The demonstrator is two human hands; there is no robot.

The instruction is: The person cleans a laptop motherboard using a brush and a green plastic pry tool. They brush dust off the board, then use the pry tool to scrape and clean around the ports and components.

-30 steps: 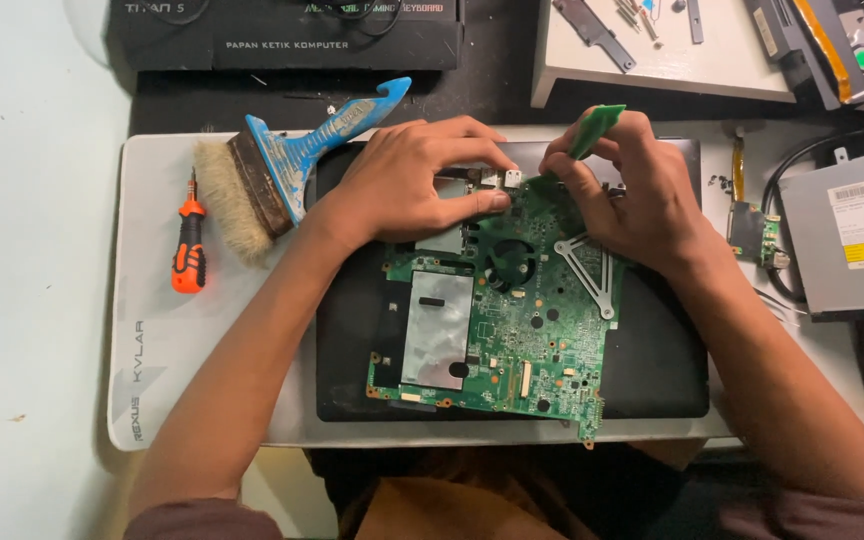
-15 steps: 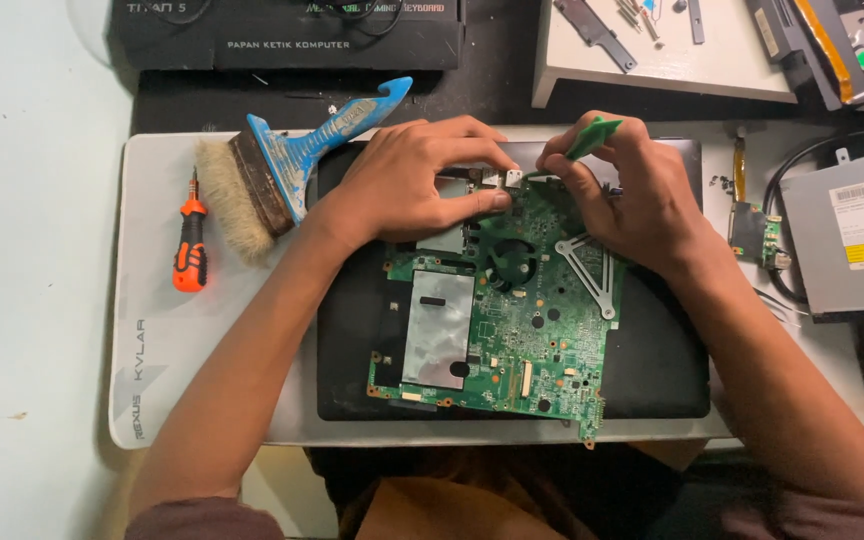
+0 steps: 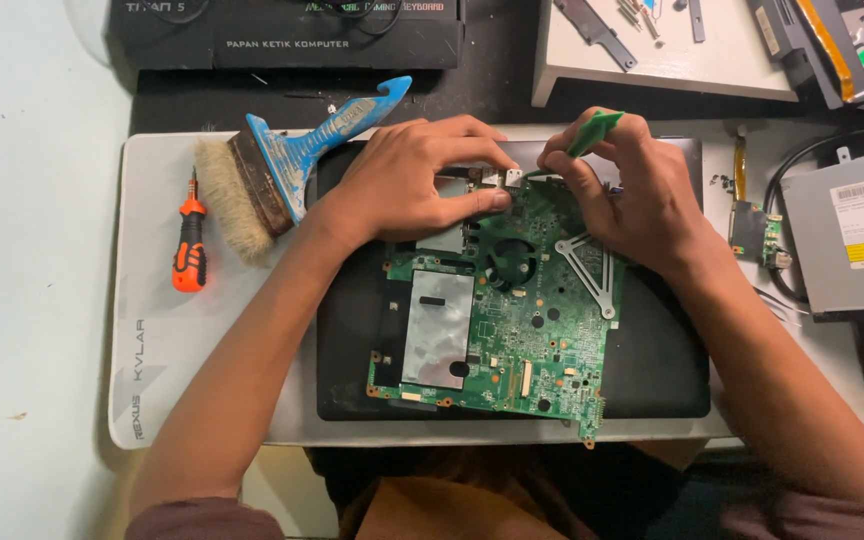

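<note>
A green laptop motherboard [image 3: 512, 320] with a round fan and a silver shield lies on a black laptop base [image 3: 652, 370]. My left hand [image 3: 412, 180] presses down on the board's upper left part, its fingertips at a small metal port. My right hand [image 3: 632, 190] grips a green plastic pry tool [image 3: 592, 133], its tip pushed against the board's top edge beside that port. The fingers hide the point of contact.
A blue-handled brush [image 3: 282, 165] and an orange screwdriver [image 3: 189, 245] lie on the white mat [image 3: 152, 350] at left. A small green circuit board [image 3: 755, 232] and a grey optical drive [image 3: 852, 230] sit at right. A black keyboard box [image 3: 282, 35] and a tray of metal parts [image 3: 662, 50] are behind.
The green pry tool dipped lower between my right fingers, then tilted back up a little. My left hand and the board stayed put.
</note>
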